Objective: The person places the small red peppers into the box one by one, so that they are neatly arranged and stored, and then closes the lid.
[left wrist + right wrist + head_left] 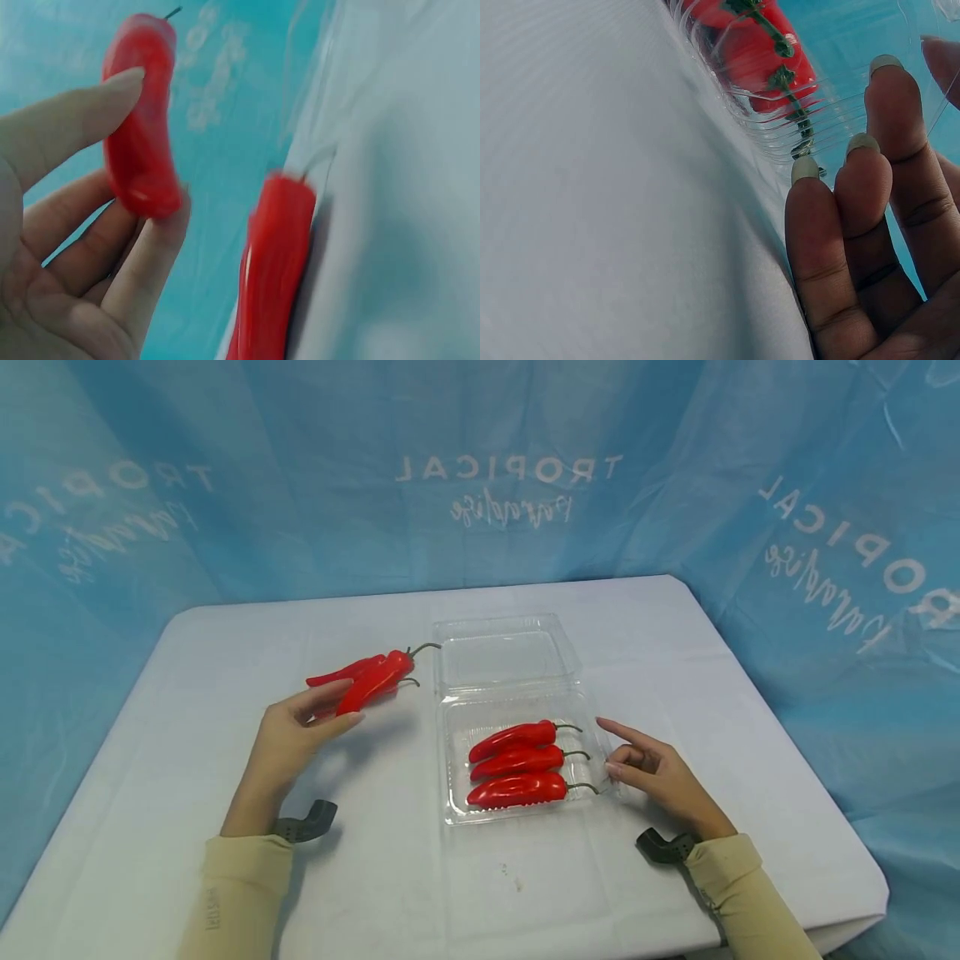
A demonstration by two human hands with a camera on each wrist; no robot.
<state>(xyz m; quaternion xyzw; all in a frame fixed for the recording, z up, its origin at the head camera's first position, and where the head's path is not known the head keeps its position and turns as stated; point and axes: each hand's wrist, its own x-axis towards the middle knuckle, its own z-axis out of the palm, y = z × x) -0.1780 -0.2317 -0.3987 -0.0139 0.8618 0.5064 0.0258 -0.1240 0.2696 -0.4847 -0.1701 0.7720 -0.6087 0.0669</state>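
Observation:
Between its thumb and fingers my left hand [296, 722] pinches a red chili pepper [142, 120], its green stem pointing away to the right. Below and behind it, more red chili peppers [277, 255] lie on the table, partly hidden by the hand and the held pepper in the head view. A clear plastic clamshell box [454, 793] stands with its lid laid back, and three red chili peppers [517, 789] lie side by side in its base, stems to the right. My right hand [652, 772] is at the box's right side, fingers loosely extended, fingertips right at the ribbed wall.
A white cloth covers the table [540, 893], with a few small specks in front of the box. The box's transparent lid [498, 652] lies flat toward the back. Blue printed curtains [510, 552] hang behind the table and at both sides.

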